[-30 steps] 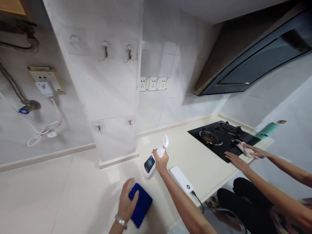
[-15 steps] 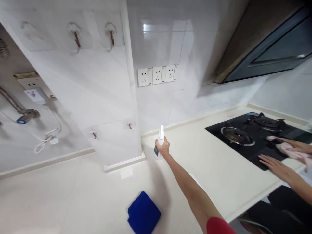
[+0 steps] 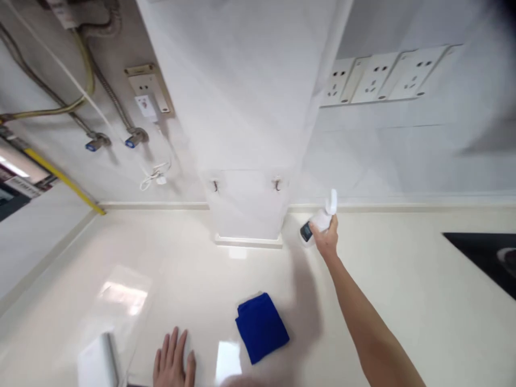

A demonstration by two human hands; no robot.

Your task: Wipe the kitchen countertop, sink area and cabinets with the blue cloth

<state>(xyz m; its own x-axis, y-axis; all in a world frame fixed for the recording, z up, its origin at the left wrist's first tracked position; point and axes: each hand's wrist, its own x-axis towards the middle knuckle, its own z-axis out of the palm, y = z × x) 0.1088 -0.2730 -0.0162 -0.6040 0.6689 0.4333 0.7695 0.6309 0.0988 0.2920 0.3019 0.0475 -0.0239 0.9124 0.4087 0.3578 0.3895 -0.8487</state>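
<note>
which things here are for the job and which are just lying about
In the job:
- spray bottle, in the right hand
- blue cloth, probably, untouched on the counter

Just there:
- white box
- hob
- sockets

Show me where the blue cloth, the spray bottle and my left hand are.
Blue cloth (image 3: 262,329): head view, middle of its top.
Spray bottle (image 3: 322,219): head view, its white upper body.
Left hand (image 3: 172,365): head view, back of the hand.

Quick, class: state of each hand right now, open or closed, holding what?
Left hand: open, palm down, nothing held.
Right hand: closed on the bottle.
</note>
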